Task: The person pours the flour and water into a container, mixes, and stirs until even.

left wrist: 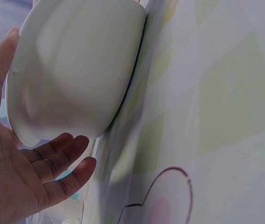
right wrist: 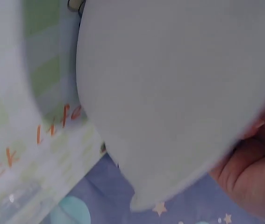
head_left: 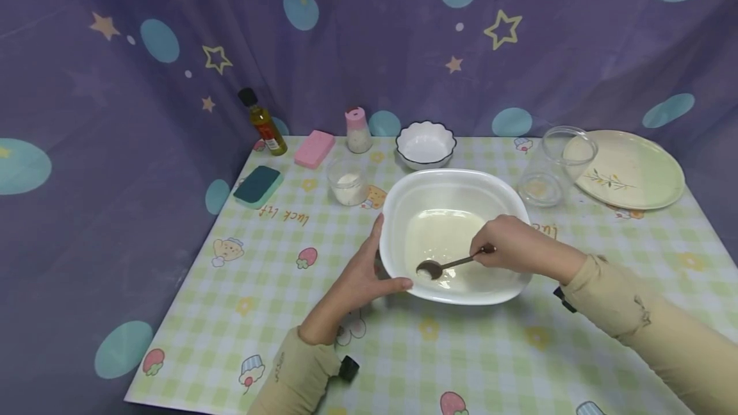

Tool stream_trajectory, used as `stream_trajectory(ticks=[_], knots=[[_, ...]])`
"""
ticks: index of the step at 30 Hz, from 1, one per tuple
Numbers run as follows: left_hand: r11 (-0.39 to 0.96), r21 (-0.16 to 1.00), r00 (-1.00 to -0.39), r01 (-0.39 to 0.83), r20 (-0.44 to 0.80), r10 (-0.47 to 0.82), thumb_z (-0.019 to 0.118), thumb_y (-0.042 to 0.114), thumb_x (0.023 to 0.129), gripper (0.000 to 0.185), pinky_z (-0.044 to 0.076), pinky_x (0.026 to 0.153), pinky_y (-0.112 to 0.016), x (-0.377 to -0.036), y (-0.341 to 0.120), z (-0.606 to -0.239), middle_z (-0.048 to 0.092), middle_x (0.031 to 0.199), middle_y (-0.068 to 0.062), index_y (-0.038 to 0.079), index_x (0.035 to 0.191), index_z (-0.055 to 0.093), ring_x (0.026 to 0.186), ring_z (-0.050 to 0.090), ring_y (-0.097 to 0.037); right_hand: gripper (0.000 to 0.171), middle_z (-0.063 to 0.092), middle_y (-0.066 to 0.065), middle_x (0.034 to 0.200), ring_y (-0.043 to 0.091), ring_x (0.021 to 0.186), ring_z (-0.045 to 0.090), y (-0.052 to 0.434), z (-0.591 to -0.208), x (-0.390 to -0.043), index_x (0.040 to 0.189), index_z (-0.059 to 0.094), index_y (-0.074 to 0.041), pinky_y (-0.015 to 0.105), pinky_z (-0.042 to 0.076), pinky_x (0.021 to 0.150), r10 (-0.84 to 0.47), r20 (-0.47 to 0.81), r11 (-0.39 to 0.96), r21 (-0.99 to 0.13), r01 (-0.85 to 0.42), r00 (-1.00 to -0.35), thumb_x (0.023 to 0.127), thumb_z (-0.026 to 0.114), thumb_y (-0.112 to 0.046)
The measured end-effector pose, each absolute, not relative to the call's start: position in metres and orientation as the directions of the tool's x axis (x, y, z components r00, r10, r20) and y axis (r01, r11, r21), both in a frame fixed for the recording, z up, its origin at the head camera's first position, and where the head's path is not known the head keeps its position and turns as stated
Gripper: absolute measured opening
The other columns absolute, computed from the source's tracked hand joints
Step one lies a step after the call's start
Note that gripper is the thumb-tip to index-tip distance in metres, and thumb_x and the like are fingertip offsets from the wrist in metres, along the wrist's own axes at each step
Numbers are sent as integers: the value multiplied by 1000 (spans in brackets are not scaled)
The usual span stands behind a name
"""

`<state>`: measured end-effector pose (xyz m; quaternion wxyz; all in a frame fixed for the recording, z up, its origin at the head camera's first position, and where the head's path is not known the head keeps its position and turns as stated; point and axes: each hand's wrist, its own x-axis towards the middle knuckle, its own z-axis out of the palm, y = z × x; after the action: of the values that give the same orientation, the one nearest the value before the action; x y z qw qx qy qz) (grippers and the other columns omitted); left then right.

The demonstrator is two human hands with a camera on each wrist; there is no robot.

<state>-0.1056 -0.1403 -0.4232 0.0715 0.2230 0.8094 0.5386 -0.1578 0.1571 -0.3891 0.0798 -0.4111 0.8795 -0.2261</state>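
Large white rounded-square plastic basin [head_left: 455, 235], mid-surface: left hand [head_left: 360, 274] steadies its near-left rim with relaxed fingers, right hand [head_left: 513, 245] has its grip pinched on a small metal spoon [head_left: 446, 266] carrying white powder — stirring-in stage, apparently; next, tip spoon into the liquid.

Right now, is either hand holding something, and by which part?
The right hand pinches a spoon by its handle end, with the spoon's head inside the white bowl. The left hand steadies that bowl at its rim.
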Motion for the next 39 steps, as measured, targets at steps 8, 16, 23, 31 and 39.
stream_trajectory(ticks=[8, 16, 23, 31, 39], knots=[[319, 900, -885, 297, 134, 446, 85, 15, 76, 119, 19, 115, -51, -105, -140, -422, 8, 163, -11, 8, 157, -2, 147, 15, -26, 13, 65, -14, 67, 1, 59, 51, 142, -401, -166, 76, 77, -14, 27, 46, 60, -688, 93, 621, -437, -650, -720, 79, 73, -2], [335, 897, -890, 289, 123, 440, 85, 16, 76, 119, 18, 115, -50, -105, -140, -421, 8, 163, -12, 7, 157, -3, 147, 15, -26, 10, 68, -8, 70, 9, 62, 54, 140, -407, -184, 77, 77, -10, 33, 46, 64, -590, 109, 702, -421, -575, -800, 80, 72, -2], [331, 897, -888, 294, 128, 441, 85, 16, 76, 119, 19, 115, -50, -105, -140, -421, 9, 163, -12, 7, 157, -2, 147, 16, -26, 8, 70, -4, 74, 13, 65, 57, 150, -403, -191, 80, 77, -9, 40, 47, 68, -513, 82, 764, -412, -497, -855, 82, 70, -5], [344, 902, -897, 261, 95, 432, 84, 14, 77, 118, 20, 115, -49, -105, -141, -422, 8, 163, -9, 12, 157, -3, 147, 16, -22, 12, 67, -3, 69, 16, 61, 54, 167, -388, -188, 75, 75, -10, 38, 44, 62, -446, 47, 821, -375, -430, -894, 80, 67, -2], [329, 905, -895, 269, 108, 434, 84, 13, 76, 118, 21, 114, -51, -106, -141, -422, 9, 163, -10, 7, 157, -2, 147, 18, -25, 17, 61, -2, 66, 17, 61, 50, 183, -370, -177, 67, 70, -12, 33, 42, 58, -442, -39, 857, -315, -408, -896, 79, 67, 0]])
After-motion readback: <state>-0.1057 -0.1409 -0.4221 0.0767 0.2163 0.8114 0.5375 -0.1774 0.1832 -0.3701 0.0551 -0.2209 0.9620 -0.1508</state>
